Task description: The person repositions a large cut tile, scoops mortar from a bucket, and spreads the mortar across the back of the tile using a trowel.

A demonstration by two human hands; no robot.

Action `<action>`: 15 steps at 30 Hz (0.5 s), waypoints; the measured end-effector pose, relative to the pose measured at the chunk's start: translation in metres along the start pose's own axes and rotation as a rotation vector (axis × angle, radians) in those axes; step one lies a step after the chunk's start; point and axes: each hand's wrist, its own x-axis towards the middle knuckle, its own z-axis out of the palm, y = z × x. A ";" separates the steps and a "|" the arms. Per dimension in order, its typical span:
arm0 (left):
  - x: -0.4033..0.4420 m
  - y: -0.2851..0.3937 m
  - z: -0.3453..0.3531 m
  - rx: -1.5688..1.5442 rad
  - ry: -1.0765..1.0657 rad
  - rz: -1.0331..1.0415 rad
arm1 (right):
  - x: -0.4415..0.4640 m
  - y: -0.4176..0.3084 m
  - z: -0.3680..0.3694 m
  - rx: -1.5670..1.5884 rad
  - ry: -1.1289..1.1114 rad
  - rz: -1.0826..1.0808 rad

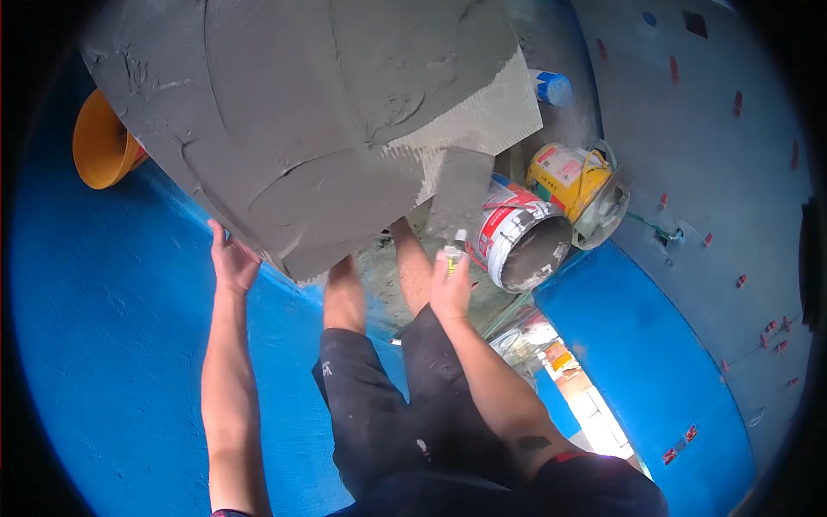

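Observation:
A large tile (491, 116), its ribbed pale back mostly coated with grey mortar (319, 112), fills the upper middle of the view. My left hand (234, 261) is at the tile's lower left edge, thumb showing and the other fingers partly hidden by it. In my right hand (450, 289) is the handle of a wide-bladed putty knife (463, 185). The blade is smeared with grey and overlaps the tile's lower right edge, near the uncoated strip. Curved ridges and stroke marks run through the mortar.
Right of the putty knife, an open mortar-crusted bucket (504, 228) lies tilted beside a yellow bucket (568, 177). A blue-ended roll (551, 89) lies beyond. At left is an orange cone-shaped object (103, 142). Red clips dot the grey tiled wall (689, 164); blue surfaces (112, 345) flank my legs.

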 end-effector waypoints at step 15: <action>0.000 -0.003 0.025 -0.002 0.209 0.005 | 0.029 -0.197 0.069 0.167 -0.081 -0.087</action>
